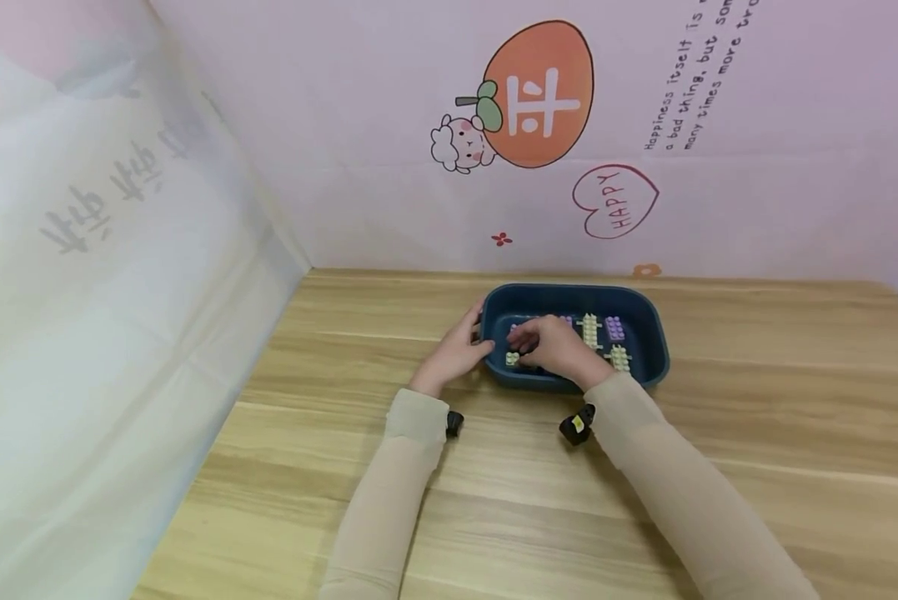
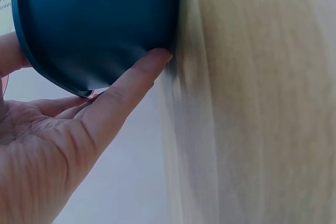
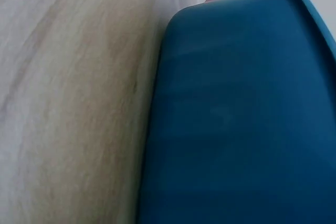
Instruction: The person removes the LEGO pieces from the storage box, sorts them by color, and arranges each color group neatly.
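Note:
A dark blue plastic bin (image 1: 649,333) stands on the wooden table with toy building blocks laid out inside. My left hand (image 1: 454,354) grips the bin's left end, its thumb over the rim and its fingers along the outer wall. In the left wrist view, a finger (image 2: 123,90) lies against the blue wall near the table. My right hand (image 1: 557,346) reaches into the bin with fingers bent, beside a small cream block (image 1: 512,359). I cannot tell whether its fingertips hold a block. In the right wrist view, the bin's wall hides this hand.
Right of the right hand, a long cream block piece (image 1: 589,331), a purple block (image 1: 615,328) and another cream piece (image 1: 619,358) lie in the bin. Behind the table (image 1: 779,400) hangs a printed cloth (image 1: 388,167); a pale cloth (image 1: 118,333) covers the left side.

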A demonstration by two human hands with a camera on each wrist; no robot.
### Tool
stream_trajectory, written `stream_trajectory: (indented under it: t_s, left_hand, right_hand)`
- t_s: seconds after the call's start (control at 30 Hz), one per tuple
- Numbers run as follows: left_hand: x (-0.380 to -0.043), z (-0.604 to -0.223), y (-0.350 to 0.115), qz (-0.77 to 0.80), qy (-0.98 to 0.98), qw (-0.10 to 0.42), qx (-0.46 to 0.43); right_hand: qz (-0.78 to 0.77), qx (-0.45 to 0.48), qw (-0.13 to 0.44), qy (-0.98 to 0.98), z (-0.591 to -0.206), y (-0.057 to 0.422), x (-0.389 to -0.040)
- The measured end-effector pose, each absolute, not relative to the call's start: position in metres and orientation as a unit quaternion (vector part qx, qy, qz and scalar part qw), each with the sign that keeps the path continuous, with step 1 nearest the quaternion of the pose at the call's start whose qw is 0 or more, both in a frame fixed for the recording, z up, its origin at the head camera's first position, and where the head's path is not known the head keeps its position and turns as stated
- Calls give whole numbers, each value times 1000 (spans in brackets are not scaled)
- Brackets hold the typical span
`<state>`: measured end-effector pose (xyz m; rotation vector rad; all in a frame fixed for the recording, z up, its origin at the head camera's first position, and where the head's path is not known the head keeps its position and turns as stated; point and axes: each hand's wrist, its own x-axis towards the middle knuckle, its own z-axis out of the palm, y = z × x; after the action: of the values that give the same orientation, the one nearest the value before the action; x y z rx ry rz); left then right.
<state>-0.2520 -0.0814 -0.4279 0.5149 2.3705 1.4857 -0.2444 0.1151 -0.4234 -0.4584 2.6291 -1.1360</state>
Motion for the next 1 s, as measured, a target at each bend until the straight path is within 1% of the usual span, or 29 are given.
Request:
stream_trajectory:
  t_s: [0.13,0.2,0.43,0.8,1.0]
  left_hand:
    - [-255,-424,-83,509,830,140,180]
    - [-258,-429,-84,507,833,133,179]
    - [-258,-435,-83,516,825,143,182]
    - [-257,-432,-85,527,817,149,179]
    - [-256,-431,-83,524,818,164,171]
  right_hand:
    - [-395,-154,125,897,-420,113,-249]
    - [-402,-151,129,894,-421,111,-251]
    - [-412,-135,143,890,-427,112,-251]
    - [-448,-109,111,880,-424,112,-250]
    - [-461,-104,95,876,-423,115,-248]
